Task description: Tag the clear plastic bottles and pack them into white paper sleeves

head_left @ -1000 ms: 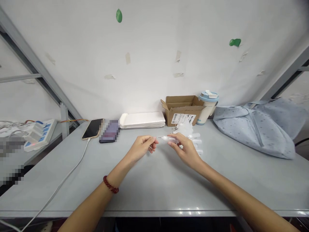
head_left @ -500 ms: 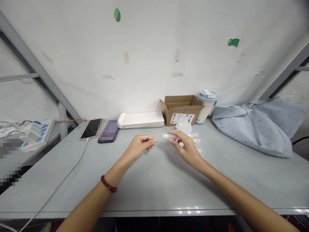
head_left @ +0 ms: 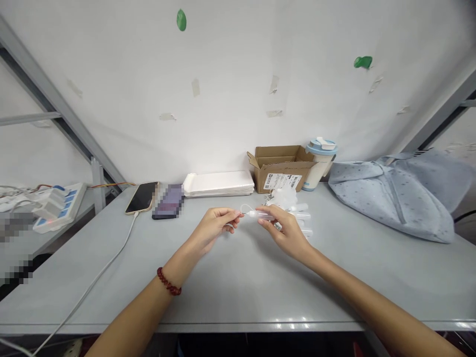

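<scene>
My right hand [head_left: 284, 232] pinches a small clear plastic tube [head_left: 260, 214] with a pointed white tip, held level above the grey table [head_left: 238, 277]. My left hand [head_left: 213, 225] is closed in a pinch right at the tube's tip, on a thin pale loop or thread that is too small to name. Just behind my right hand lies a pile of similar clear tubes and plastic bits [head_left: 292, 206] on the table. A red bead bracelet [head_left: 168, 281] sits on my left wrist.
Along the wall stand a phone [head_left: 142, 197] on a white cable [head_left: 92, 282], a stack of white trays [head_left: 219, 183], an open cardboard box [head_left: 280, 167] and a blue-lidded cup [head_left: 320, 161]. A pale blue bag [head_left: 401, 193] lies right. A power strip [head_left: 59, 206] sits left.
My left hand has closed the gap to the tube's tip and now pinches at it. A thin pale loop shows at the tip. My right hand has barely moved.
</scene>
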{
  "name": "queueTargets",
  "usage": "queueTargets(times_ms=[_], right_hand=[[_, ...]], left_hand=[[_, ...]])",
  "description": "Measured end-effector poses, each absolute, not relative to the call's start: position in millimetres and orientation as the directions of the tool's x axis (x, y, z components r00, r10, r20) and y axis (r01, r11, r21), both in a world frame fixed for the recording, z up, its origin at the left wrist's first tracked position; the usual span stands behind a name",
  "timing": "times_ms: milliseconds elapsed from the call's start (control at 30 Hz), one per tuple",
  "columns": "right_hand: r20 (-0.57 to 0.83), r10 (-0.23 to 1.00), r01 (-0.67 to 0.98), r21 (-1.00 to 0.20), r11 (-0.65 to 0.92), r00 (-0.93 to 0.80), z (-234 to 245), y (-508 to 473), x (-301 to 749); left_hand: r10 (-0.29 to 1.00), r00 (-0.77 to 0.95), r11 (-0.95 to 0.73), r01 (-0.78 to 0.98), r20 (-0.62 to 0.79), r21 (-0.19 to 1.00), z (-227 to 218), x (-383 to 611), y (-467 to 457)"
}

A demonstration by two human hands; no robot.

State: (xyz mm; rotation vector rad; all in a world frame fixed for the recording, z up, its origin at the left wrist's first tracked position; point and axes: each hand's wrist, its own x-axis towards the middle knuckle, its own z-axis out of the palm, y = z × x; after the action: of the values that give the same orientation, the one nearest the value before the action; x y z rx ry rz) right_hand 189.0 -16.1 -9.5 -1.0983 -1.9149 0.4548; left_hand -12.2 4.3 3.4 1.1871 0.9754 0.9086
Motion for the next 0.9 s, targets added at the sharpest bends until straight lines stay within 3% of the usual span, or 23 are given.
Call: queueTargets(times_ms=[900], right_hand=[[0.504,0.825,0.532,-0.639,0.556,-0.257,-7.4,-18.0,187.3]], left_hand=[[0.934,0.322,0.201,-0.115,-0.155,0.973,1.8,-11.3,5.6]])
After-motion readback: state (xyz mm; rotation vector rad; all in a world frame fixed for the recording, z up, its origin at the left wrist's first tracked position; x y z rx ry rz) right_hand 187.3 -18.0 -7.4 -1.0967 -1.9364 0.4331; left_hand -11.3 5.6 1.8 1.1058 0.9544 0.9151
